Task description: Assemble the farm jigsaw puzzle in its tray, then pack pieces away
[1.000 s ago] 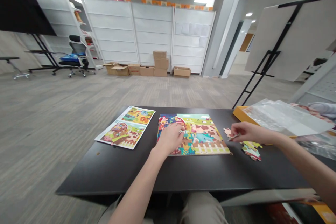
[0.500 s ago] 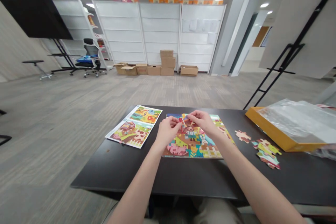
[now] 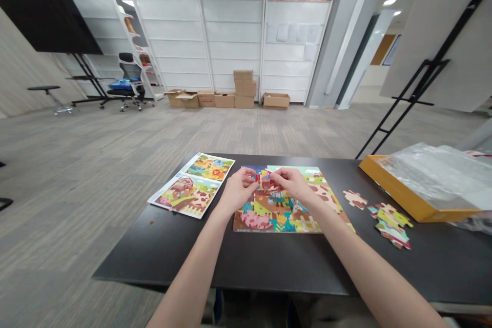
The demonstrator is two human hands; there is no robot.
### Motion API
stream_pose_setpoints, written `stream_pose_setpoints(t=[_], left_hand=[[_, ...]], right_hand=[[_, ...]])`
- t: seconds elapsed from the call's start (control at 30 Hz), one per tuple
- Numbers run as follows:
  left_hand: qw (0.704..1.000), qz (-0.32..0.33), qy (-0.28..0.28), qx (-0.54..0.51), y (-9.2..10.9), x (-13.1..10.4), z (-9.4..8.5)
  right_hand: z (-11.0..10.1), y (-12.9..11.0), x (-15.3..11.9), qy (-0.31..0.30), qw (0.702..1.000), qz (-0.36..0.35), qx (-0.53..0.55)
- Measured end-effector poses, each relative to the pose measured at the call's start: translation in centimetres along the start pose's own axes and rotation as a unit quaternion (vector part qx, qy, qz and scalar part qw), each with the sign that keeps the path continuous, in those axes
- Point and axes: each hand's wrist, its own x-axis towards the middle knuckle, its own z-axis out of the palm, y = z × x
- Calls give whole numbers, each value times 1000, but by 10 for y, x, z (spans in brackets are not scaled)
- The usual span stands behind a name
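A colourful farm puzzle (image 3: 265, 220) lies on the black table, with a pink pig at its lower left and a white fence along the bottom. Over its upper left part, both hands hold a small puzzle piece (image 3: 264, 180) between them. My left hand (image 3: 240, 187) pinches the piece's left side. On the right side, the fingertips of my right hand (image 3: 294, 183) are closed on it. The fingers partly hide the piece and the picture below, so I cannot tell whether it touches the puzzle.
Left of the puzzle lies a printed picture sheet (image 3: 192, 184). Loose pieces (image 3: 391, 220) and a single piece (image 3: 355, 199) lie to the right, beside a yellow box (image 3: 418, 205) holding clear plastic. Cardboard boxes (image 3: 245, 88) stand far back.
Both hands have shifted slightly with the piece, which now looks lower and flatter over the puzzle. The whole view has moved a little.
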Motion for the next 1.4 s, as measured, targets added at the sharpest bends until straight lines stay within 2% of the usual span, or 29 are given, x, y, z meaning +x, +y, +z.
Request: stream_pose_setpoints(t=[0.07,0.13,0.23,0.3,0.4,0.57,0.7,0.93,1.17,1.4], left_hand=[[1000,2,4,5,2,3,-9],[999,-1,36,31,2,6,-22],[989,-16,104,100,-1,9,-38],[987,-23,106,122,-3,10,-43],[987,-23,84,133,-7,10,-44],[968,-32,117,219,-15,10,-51],[959,-32,130,248,-21,8,-59],[976,-39,108,185,-12,7,-56],[990,-25,91,106,-9,9,-53],[992,-24,78,93,-12,16,-55]], right_hand=[[-3,1,0,22,999,-19,-38],[-9,1,-2,72,987,-51,-137],[-18,-2,-8,124,931,-89,-330],[-21,-5,-12,122,897,-81,-416],[-20,-9,-14,102,872,-54,-476],[-13,-9,-15,57,860,-66,-503],[-10,-7,-16,35,857,-65,-511],[-12,-5,-16,53,848,-53,-525],[-11,-9,-16,46,844,-41,-533],[-11,-9,-16,42,844,-28,-533]])
